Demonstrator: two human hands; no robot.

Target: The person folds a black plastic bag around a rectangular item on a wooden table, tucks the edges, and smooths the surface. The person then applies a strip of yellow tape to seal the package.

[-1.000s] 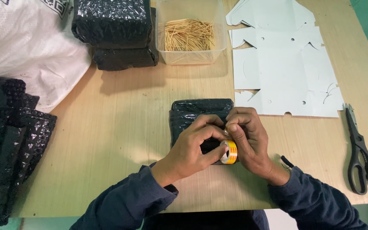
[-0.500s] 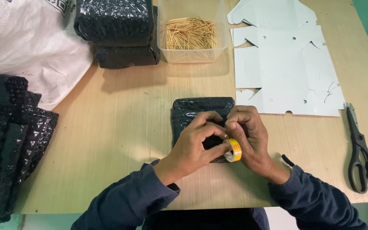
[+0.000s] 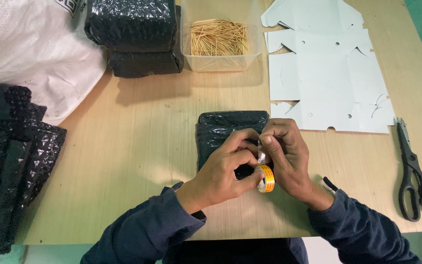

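Note:
A small parcel wrapped in black bubble wrap (image 3: 223, 132) lies on the wooden table (image 3: 137, 161) in front of me. My left hand (image 3: 225, 168) holds a small roll of clear tape with a yellow core (image 3: 265, 178) at the parcel's near right edge. My right hand (image 3: 286, 156) pinches the free end of the tape (image 3: 261, 152) just above the roll. Both hands rest over the parcel's near half and hide it.
Two more black wrapped parcels (image 3: 133, 34) are stacked at the back beside a clear tub of toothpicks (image 3: 219, 39). Flat white die-cut box blanks (image 3: 323, 73) lie at right, black scissors (image 3: 413, 176) further right. Black bubble wrap sheets (image 3: 10, 161) and a white sack (image 3: 30, 54) sit at left.
The tape roll has shifted slightly lower under my left thumb, and my right fingers have drawn the tape end up from it. The parcel has stayed put.

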